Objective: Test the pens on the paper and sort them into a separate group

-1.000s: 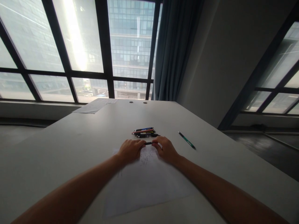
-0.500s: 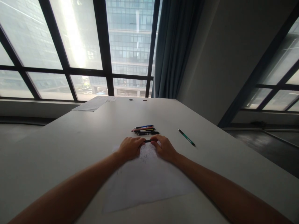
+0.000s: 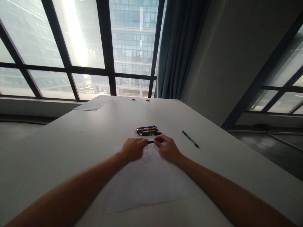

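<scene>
Fingers [image 3: 144, 143] pinching opposite ends, the left hand [image 3: 133, 149] and right hand [image 3: 169, 149] apparently work a slim black pen [image 3: 151, 142], the next move seemingly needing steady alignment.

I can't read a single word or number from where I stand. The sheet of paper [image 3: 146, 186] has dark scribbles [image 3: 148, 155] near its far edge, too small to make out. Pale marks on the green pen [image 3: 190, 139] and a black pen [image 3: 149, 134] in the pile [image 3: 146, 128] are equally illegible.
</scene>
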Demonstrator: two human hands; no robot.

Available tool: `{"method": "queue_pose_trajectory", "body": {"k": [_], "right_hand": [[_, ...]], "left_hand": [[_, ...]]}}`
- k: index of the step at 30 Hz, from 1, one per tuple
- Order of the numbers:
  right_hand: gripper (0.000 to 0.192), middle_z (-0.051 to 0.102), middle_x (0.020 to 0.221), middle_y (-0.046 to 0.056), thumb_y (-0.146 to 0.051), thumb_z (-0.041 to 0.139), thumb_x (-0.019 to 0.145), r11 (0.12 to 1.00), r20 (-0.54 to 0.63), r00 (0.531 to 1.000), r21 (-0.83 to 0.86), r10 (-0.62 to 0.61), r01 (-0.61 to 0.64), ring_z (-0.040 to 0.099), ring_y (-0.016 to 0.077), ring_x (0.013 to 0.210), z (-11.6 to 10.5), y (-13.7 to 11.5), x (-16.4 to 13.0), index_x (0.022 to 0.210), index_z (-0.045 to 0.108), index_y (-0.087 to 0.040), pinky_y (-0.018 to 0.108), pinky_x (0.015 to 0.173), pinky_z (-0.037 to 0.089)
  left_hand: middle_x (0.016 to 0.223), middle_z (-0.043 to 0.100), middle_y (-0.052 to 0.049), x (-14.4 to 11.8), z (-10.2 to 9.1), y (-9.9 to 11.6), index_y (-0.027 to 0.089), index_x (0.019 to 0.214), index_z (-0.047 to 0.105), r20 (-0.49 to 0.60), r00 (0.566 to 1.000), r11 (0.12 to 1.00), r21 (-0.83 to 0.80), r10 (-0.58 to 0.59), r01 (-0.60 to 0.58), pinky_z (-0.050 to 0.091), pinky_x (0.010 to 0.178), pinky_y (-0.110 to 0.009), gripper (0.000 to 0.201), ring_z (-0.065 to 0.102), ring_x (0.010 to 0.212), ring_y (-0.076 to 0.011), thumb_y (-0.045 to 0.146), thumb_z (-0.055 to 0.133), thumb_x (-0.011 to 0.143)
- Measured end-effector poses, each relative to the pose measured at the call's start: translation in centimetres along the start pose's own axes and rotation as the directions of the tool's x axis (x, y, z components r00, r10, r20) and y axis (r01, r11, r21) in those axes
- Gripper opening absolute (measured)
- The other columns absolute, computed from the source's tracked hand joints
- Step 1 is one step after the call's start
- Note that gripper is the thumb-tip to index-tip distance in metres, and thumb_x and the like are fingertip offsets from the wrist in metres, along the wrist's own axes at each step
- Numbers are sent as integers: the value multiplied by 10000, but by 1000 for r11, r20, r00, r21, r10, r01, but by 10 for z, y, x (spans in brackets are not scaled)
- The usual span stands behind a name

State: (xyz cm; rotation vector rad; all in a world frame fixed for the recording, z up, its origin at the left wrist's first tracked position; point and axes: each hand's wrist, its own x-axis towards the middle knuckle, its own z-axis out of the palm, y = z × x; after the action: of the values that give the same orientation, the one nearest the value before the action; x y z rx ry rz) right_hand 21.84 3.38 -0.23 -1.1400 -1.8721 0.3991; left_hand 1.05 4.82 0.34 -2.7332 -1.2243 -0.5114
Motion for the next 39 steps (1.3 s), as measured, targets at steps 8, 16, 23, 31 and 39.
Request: {"method": "queue_pose_trajectory", "body": {"k": [8, 16, 23, 31, 39], "right_hand": [[87, 676, 773, 21, -210, 607, 778, 999, -66, 997, -23, -38, 36, 610, 165, 711, -2, 4, 1, 840, 664, -190, 310, 722, 475], [190, 684, 862, 39, -166, 539, 773, 986, -122, 991, -160, -60, 40, 600, 151, 675, -6, 17, 7, 897, 681, -191, 295, 707, 489], [121, 714, 807, 27, -153, 615, 751, 943, -56, 995, -320, 77, -91, 626, 166, 660, -10, 31, 13, 813, 704, -205, 298, 700, 490], [138, 710, 845, 39, -148, 599, 789, 927, -47, 996, -364, 74, -86, 628, 169, 702, -11, 32, 14, 833, 723, -193, 289, 699, 476], [238, 675, 904, 54, -143, 591, 758, 879, -100, 995, -473, 19, -64, 602, 201, 790, -15, 25, 12, 976, 680, -173, 325, 740, 451]], "left_hand": [[993, 727, -43, 0, -1, 1, 235, 1079, 623, 19, 999, 999, -2, -44, 44, 496, 707, -308, 270, 686, 865, -224, 294, 391, 955], [1004, 725, -49, 1, -1, 1, 233, 1072, 622, 41, 997, 997, -6, -71, 72, 495, 711, -319, 273, 684, 868, -229, 301, 383, 957], [971, 725, -55, 1, -2, 5, 232, 1060, 628, 52, 994, 995, -35, -95, 97, 484, 693, -315, 278, 682, 850, -232, 299, 378, 958], [962, 726, -55, 1, -4, 8, 241, 1053, 636, 61, 991, 993, -28, -116, 118, 480, 694, -313, 283, 680, 826, -227, 311, 379, 958], [979, 728, -52, 1, -3, 7, 238, 1067, 639, 60, 993, 994, -30, -102, 104, 484, 695, -307, 284, 682, 836, -220, 301, 384, 958]]}}
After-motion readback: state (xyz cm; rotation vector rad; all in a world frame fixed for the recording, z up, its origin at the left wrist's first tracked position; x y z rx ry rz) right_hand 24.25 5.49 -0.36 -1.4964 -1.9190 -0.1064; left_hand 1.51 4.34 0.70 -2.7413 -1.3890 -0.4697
